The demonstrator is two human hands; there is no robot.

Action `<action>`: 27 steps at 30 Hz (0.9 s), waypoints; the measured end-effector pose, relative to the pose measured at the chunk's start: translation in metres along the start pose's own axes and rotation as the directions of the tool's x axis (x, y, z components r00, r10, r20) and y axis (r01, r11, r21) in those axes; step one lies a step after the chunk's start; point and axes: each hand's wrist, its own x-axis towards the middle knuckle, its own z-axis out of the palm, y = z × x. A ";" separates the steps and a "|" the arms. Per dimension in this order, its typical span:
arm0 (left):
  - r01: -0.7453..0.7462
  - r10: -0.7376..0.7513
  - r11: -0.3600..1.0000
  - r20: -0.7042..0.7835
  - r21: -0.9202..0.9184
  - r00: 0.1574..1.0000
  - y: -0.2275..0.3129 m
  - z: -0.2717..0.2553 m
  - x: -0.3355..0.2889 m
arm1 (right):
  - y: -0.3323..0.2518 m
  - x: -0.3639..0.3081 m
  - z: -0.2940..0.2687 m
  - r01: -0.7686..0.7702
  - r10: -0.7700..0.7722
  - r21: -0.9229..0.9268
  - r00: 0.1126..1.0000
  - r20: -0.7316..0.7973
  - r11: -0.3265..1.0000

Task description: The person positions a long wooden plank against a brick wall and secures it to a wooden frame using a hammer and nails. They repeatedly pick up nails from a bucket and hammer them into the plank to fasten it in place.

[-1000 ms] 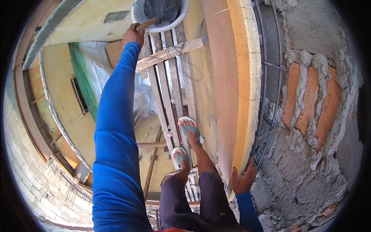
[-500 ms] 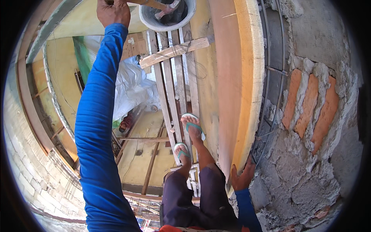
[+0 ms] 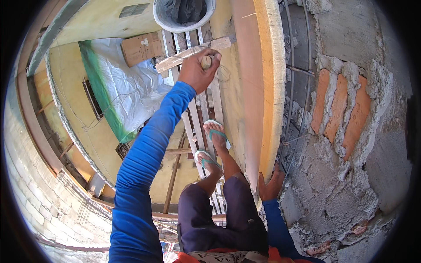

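My left hand (image 3: 198, 72) is closed around the wooden handle of a hammer (image 3: 206, 62). Only the handle's end shows now; its head is hidden. This hand is above the plank walkway, in front of a short crosswise board (image 3: 219, 43). Beyond it stands a bucket (image 3: 159, 17) with dark grey contents. My right hand (image 3: 271, 184) grips the near end of a long curved wooden board (image 3: 272, 92), thumb on its left side and fingers toward the wall.
My sandalled feet stand on narrow planks (image 3: 194, 127) high above a lower level. Steel bars (image 3: 289, 57) run between the board and a rough mortared wall (image 3: 333, 188) with exposed orange bricks (image 3: 337, 107). Below left lie plastic sheeting (image 3: 136, 94) and a cardboard box (image 3: 141, 47).
My left hand has come from the upper left down and to the right, bringing the hammer away from the bucket. My right hand keeps its place on the board. The view has shifted slightly.
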 end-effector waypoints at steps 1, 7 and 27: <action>0.117 -0.111 0.993 0.181 -0.020 0.977 0.020 0.013 -0.030 | 0.001 -0.002 0.001 -0.016 0.016 0.005 1.000 -0.002 1.000; 0.272 -0.175 0.946 0.425 -0.178 0.888 0.082 0.077 -0.138 | 0.005 -0.001 0.003 0.056 -0.057 -0.032 0.998 -0.038 0.998; 0.252 -0.209 0.968 0.507 -0.016 0.836 0.084 0.074 -0.111 | -0.079 0.023 -0.071 -0.036 0.097 -0.248 0.966 0.238 0.968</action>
